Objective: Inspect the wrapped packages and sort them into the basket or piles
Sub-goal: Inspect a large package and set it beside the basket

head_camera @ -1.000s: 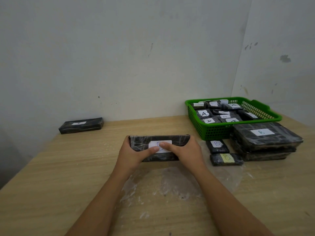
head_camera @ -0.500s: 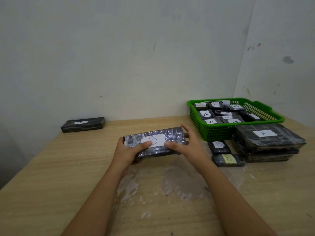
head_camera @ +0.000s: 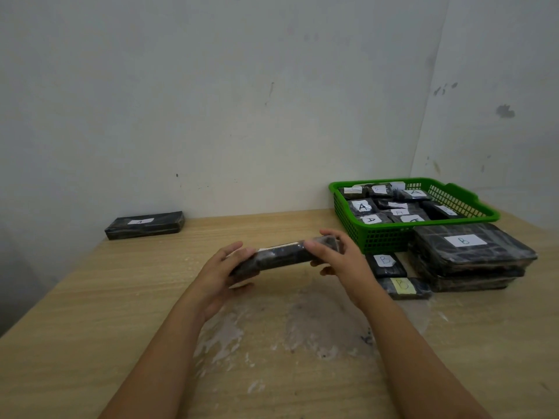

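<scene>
I hold a long black wrapped package (head_camera: 282,256) above the table, seen edge-on, its label turned up and away so only a thin white strip shows. My left hand (head_camera: 225,269) grips its left end and my right hand (head_camera: 338,257) grips its right end. A green basket (head_camera: 390,237) at the back right holds several packages labelled A. In front of it lie two small packages labelled B (head_camera: 385,263) and a stack of large flat packages (head_camera: 472,255) with a B label on top. One long package labelled A (head_camera: 145,225) lies at the far left by the wall.
The wooden table (head_camera: 90,297) has a pale smeared patch (head_camera: 302,322) under my hands. White walls meet in a corner behind the basket. The table's left edge drops off at the far left.
Both hands lifted the package off the table and tilted it back, so its B label, facing me earlier, now points upward and shows only its edge.
</scene>
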{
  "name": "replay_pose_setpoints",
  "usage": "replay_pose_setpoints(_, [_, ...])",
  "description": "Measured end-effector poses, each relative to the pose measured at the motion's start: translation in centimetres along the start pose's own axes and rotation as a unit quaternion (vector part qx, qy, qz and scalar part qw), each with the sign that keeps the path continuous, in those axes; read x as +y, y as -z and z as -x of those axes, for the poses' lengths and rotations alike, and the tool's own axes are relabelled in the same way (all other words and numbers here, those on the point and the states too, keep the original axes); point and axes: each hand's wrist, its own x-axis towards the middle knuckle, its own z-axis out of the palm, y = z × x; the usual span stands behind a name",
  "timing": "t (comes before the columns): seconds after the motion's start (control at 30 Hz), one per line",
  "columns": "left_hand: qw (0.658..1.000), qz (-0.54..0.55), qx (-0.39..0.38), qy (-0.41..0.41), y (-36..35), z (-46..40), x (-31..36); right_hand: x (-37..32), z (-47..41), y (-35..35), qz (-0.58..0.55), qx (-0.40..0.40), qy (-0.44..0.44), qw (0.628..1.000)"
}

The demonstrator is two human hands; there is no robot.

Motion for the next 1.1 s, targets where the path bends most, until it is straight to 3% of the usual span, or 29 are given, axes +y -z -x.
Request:
replay_pose_setpoints(0.13, [0.998,-0.015,0.005,-0.068,0.2,-0.5,-0.5,0.2,-0.5,0.5,-0.028,0.008,-0.029,0.999])
replay_pose_setpoints(0.27, [0.995,0.012,0.003,-0.094,0.2,-0.5,-0.4,0.2,-0.8,0.3,-0.066,0.012,0.001,0.998])
replay_pose_setpoints(0.43, [0.995,-0.002,0.005,-0.1,-0.3,-0.2,-0.4,0.7,-1.2,0.4,-0.09,0.03,0.02,0.995])
replay_pose_setpoints(1.1, [0.99,-0.07,0.045,-0.112,-0.4,-1.1,-1.7,1.1,-1.0,-0.1,-0.048,0.039,-0.045,0.997])
